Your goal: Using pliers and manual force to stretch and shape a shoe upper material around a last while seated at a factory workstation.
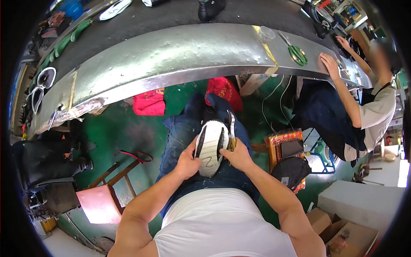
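Above my lap I hold a shoe point(210, 143) with its pale underside turned up and dark bands along its edges. My left hand point(189, 160) grips its left side, with the thumb near the edge. On the other side, my right hand point(237, 155) is closed round a slim metal hand tool point(232, 128) with a curved head, perhaps pincers. The tool stands upright beside the shoe, its head toward the bench. My right thumb touches the shoe's right edge. The lower end of the tool is hidden in my palm.
Ahead runs a metal-edged bench point(171, 49) bearing green-handled scissors point(297, 55), a clear plastic cup point(266, 34) and a black shoe point(210, 9) on its dark belt. At right sits a co-worker point(376, 98). A pink-seated stool point(100, 204) stands left; a black bag point(292, 172) lies right.
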A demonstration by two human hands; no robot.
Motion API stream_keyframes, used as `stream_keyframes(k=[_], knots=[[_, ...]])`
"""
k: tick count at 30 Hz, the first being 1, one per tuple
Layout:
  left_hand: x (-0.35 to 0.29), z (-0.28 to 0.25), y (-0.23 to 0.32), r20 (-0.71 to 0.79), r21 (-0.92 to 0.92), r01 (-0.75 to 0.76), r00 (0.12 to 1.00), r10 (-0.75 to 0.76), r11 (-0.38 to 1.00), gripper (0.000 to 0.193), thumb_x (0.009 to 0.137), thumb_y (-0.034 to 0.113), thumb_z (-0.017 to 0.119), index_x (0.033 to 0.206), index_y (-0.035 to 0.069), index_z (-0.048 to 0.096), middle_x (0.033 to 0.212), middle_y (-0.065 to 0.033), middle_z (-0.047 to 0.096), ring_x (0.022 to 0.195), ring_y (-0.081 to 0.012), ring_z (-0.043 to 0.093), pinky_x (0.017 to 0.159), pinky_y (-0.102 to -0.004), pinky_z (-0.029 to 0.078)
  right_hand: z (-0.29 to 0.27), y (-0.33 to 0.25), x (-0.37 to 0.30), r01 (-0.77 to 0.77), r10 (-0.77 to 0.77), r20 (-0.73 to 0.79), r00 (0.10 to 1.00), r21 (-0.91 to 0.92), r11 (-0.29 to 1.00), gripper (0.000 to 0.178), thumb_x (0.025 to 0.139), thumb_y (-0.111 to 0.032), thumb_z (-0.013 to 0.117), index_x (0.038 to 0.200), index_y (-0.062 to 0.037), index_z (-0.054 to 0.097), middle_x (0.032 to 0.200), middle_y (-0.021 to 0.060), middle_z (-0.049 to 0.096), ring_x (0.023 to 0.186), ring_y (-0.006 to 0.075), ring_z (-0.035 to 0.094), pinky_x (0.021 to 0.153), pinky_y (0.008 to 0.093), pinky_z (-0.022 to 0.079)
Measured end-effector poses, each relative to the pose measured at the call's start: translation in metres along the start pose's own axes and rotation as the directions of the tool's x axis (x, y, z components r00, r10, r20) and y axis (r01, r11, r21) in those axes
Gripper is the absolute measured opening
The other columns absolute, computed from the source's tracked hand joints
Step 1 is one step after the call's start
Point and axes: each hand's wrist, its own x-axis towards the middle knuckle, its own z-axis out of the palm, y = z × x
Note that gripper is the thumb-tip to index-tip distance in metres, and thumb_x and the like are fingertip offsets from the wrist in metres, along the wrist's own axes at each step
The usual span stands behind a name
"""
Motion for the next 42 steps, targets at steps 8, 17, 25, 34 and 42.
stream_keyframes(k=[8, 17, 25, 34, 42], knots=[[-0.017, 0.007, -0.008, 0.140, 0.150, 0.174, 0.971, -0.196, 0.973, 0.095, 0.074, 0.008, 0.076, 0.154, 0.000, 0.025, 0.145, -0.0134, 0.049, 0.132, -0.0220, 0.047, 0.111, -0.0293, 0.034, -0.014, 0.012, 0.005, -0.052, 0.003, 0.132, 0.991, 0.369, 0.928, 0.028, 0.074, 0.002, 0.068, 0.101, 0.0019, 0.057, 0.082, 0.0064, 0.062, 0.067, 0.0157, 0.062, 0.062, 0.0293, 0.052], [-0.016, -0.010, 0.118, 0.137, 0.809, -0.325, 0.915, 0.379, 0.490, 0.080, 0.073, 0.018, 0.081, 0.139, 0.006, 0.037, 0.107, -0.0281, 0.067, 0.098, -0.0418, 0.068, 0.085, -0.0435, 0.055, -0.055, 0.045, -0.013, -0.131, 0.197, -0.041, 0.980, 0.613, 0.779, 0.029, 0.101, -0.023, 0.056, 0.116, 0.0012, 0.052, 0.108, 0.0130, 0.064, 0.084, 0.0189, 0.068, 0.062, 0.0310, 0.057], [0.049, 0.026, 0.179, 0.137, 0.258, -0.259, 0.963, 0.231, 0.931, 0.064, 0.080, 0.006, 0.080, 0.133, 0.004, 0.043, 0.101, -0.0106, 0.065, 0.090, -0.0131, 0.062, 0.077, -0.0298, 0.053, -0.070, 0.056, -0.039, -0.110, 0.183, -0.069, 0.981, 0.580, 0.807, 0.026, 0.097, -0.019, 0.062, 0.114, 0.0002, 0.057, 0.092, 0.0058, 0.063, 0.074, 0.0131, 0.059, 0.062, 0.0269, 0.050], [0.014, 0.021, 0.039, 0.054, 0.723, -0.101, 0.995, 0.089, 0.683, 0.059, 0.090, 0.038, 0.067, 0.135, 0.002, 0.056, 0.131, -0.0231, 0.060, 0.116, -0.0363, 0.061, 0.099, -0.0406, 0.048, -0.081, 0.021, -0.076, -0.055, 0.048, 0.318, 0.947, 0.015, 0.998, 0.032, 0.098, -0.020, 0.058, 0.119, 0.0033, 0.059, 0.094, 0.0074, 0.066, 0.080, 0.0162, 0.063, 0.071, 0.0299, 0.052], [0.013, 0.036, 0.043, 0.016, 0.785, -0.079, 0.994, 0.107, 0.614, 0.047, 0.099, 0.033, 0.054, 0.130, 0.000, 0.060, 0.107, -0.0250, 0.068, 0.100, -0.0395, 0.066, 0.090, -0.0430, 0.052, -0.083, -0.001, -0.052, -0.507, 0.151, 0.652, 0.743, 0.402, 0.762, 0.029, 0.099, -0.022, 0.059, 0.117, 0.0004, 0.060, 0.105, 0.0079, 0.067, 0.087, 0.0197, 0.066, 0.068, 0.0298, 0.054]])
